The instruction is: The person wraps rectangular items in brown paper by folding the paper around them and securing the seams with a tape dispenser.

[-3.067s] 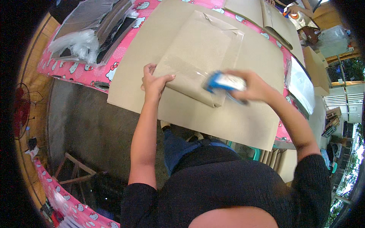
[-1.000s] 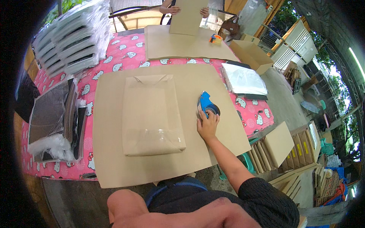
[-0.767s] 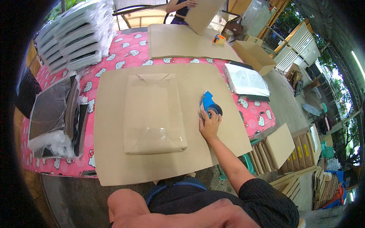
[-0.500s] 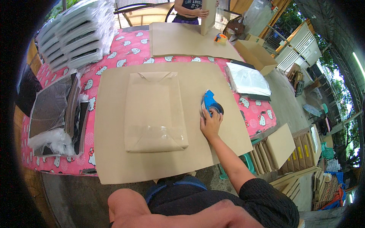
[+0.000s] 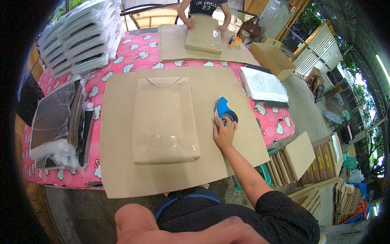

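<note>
A long table under a pink cartoon-print cloth (image 5: 122, 53) carried a large flat sheet of brown cardboard (image 5: 122, 171). On the sheet's middle lay a flat rectangular parcel wrapped in brown paper (image 5: 164, 120), its ends sealed with clear tape. To the parcel's right, on the same sheet, stood a blue hand-held tape dispenser (image 5: 222, 112). The right hand (image 5: 224, 134) rested against its near side, fingers spread over it; whether they actually gripped it could not be told. The left hand was out of view.
</note>
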A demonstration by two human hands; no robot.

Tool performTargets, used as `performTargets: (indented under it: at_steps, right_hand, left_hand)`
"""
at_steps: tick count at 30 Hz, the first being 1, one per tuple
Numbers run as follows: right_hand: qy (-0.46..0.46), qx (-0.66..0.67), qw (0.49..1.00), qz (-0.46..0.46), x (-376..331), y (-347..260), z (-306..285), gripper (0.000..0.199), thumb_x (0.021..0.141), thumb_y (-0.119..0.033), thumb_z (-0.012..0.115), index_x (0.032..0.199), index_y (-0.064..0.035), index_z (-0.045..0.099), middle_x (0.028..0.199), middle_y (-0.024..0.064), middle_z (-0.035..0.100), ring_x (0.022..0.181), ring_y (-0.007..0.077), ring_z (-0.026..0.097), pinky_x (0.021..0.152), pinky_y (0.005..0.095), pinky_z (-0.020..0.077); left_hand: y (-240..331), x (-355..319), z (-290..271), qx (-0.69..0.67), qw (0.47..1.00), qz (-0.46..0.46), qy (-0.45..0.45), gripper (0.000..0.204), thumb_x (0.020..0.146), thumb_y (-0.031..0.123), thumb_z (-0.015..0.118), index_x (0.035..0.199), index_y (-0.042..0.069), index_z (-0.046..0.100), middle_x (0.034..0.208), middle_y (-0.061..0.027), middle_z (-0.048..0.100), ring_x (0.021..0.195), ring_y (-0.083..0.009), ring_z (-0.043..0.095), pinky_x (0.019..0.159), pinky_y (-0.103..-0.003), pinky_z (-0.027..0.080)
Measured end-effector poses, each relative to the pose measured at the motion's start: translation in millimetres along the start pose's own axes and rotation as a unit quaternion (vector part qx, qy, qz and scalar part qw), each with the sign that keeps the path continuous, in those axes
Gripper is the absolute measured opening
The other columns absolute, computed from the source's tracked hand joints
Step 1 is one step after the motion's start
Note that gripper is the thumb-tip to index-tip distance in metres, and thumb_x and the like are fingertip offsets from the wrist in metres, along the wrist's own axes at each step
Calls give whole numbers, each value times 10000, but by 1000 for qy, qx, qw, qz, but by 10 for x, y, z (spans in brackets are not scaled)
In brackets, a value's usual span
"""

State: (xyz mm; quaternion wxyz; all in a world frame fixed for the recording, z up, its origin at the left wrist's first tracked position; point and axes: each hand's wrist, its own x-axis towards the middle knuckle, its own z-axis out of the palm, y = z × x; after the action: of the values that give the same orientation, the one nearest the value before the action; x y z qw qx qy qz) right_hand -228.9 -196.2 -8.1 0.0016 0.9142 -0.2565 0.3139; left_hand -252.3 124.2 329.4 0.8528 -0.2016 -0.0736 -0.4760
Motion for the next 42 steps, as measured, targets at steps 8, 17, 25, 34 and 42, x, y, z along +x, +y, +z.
performTargets:
  at_steps: [8, 17, 25, 34, 42]
  right_hand:
    - [2, -1, 1000, -3, 8, -21, -10, 406, 725, -190, 629, 1120, -135, 553, 1092, 126, 475, 1055, 288, 436, 972, 502, 231]
    - [5, 1, 1000, -2, 1, 7, -1, 395, 726, -191, 628, 1112, -143, 557, 1091, 124, 471, 1044, 293, 437, 972, 501, 230]
    - [3, 4, 1000, 2, 2, -27, -6, 409, 727, -193, 629, 1127, -148, 552, 1089, 127, 471, 1054, 296, 433, 974, 516, 231]
    - [13, -2, 1000, -1, -10, 25, 22, 425, 721, -200, 642, 1134, -150, 556, 1076, 138, 483, 1051, 301, 440, 976, 531, 234]
    - [9, -2, 1000, -5, 8, -5, 34, 423, 724, -202, 643, 1135, -152, 557, 1083, 127, 480, 1039, 298, 441, 968, 529, 242]
  left_hand:
    - [48, 182, -295, -18, 982, -31, -187, 83, 630, -123, 688, 676, -136, 620, 1044, -240, 382, 825, -314, 555, 765, -315, 445]
    - [46, -16, -88, -14, 1000, -2, -13, 106, 621, -127, 699, 693, -142, 623, 1058, -251, 397, 874, -314, 551, 782, -318, 448]
    - [67, 55, -235, 2, 997, -16, -80, 134, 640, -91, 696, 746, -129, 624, 1079, -250, 394, 899, -324, 544, 813, -325, 438]
    - [264, 72, -296, 106, 992, -61, -38, 135, 656, -52, 688, 757, -106, 618, 1080, -235, 404, 904, -319, 538, 812, -332, 436]
    - [356, 114, -319, 151, 985, -76, -26, 137, 669, -17, 681, 766, -86, 613, 1080, -221, 412, 908, -314, 533, 811, -339, 435]
